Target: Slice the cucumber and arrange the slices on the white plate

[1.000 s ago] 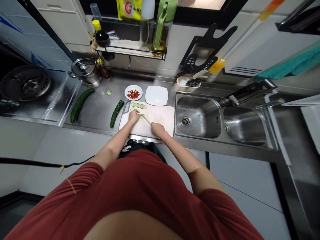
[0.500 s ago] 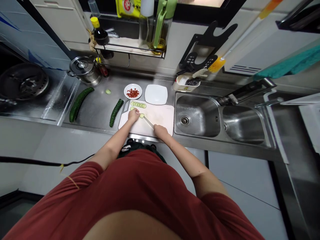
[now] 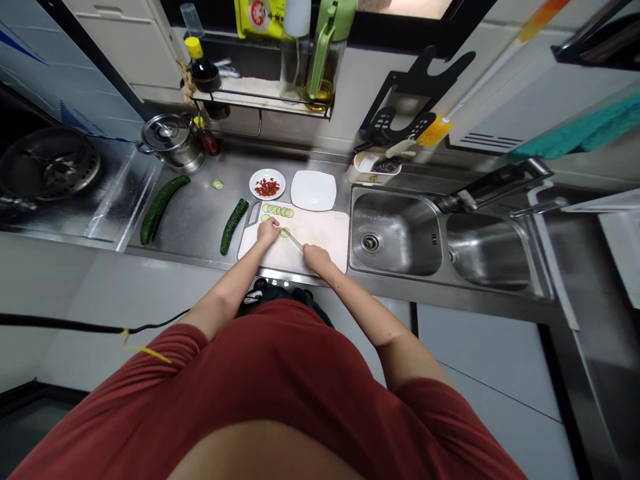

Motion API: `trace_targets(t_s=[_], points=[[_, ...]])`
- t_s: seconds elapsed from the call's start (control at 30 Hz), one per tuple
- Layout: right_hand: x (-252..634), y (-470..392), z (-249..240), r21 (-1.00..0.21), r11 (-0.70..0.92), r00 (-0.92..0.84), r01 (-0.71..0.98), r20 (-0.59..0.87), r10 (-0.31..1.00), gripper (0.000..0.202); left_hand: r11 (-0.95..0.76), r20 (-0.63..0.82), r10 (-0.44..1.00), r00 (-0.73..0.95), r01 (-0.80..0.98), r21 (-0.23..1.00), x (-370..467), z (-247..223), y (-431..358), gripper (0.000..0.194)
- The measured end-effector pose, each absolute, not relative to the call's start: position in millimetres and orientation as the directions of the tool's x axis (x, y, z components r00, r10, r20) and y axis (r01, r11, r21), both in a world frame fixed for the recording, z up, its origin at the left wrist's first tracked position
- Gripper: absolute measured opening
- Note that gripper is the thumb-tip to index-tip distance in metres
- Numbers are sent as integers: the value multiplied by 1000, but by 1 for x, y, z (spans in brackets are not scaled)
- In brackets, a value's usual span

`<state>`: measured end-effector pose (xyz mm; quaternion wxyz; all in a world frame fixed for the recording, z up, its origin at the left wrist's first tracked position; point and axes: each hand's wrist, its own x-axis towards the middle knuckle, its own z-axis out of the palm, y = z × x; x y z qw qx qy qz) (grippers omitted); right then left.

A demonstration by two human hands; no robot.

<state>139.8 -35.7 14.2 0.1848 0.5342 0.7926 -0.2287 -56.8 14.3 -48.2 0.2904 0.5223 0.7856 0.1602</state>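
Note:
My right hand (image 3: 317, 257) is wrapped round the handle of a knife (image 3: 295, 241), its blade slanting up and left over the white cutting board (image 3: 320, 230). The blade's tip lies across a cucumber slice (image 3: 285, 232). Just left of that slice, my left hand (image 3: 269, 231) is closed with its fingers pinched together; whatever they hold is too small to make out. Beyond it, a row of overlapping cucumber slices (image 3: 278, 211) lies along the board's far edge. Another slice (image 3: 265, 218) is partly hidden by my left hand.
A cut cucumber (image 3: 233, 227) lies left of the board, with a longer whole one (image 3: 163, 208) farther left. Behind the board stand a plate (image 3: 267, 195) of chopped red pieces and a square white plate (image 3: 313, 191). A double sink (image 3: 395, 230) adjoins on the right.
My right hand has shifted slightly left and up with the knife, so the blade reaches farther over the slice. My left hand stays nearly in place.

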Motion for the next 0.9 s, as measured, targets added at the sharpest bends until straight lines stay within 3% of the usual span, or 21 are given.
trace_targets(t_s=[0.6,0.9], points=[[143,-38,24,-149,335,-360,930,-545,757,34,407,-280,913,-297,711,573,-56,-47,13,16],[156,-51,23,-131,313,-330,941,-566,755,33,312,-196,950,-243,753,579,-45,-42,-8,32]])
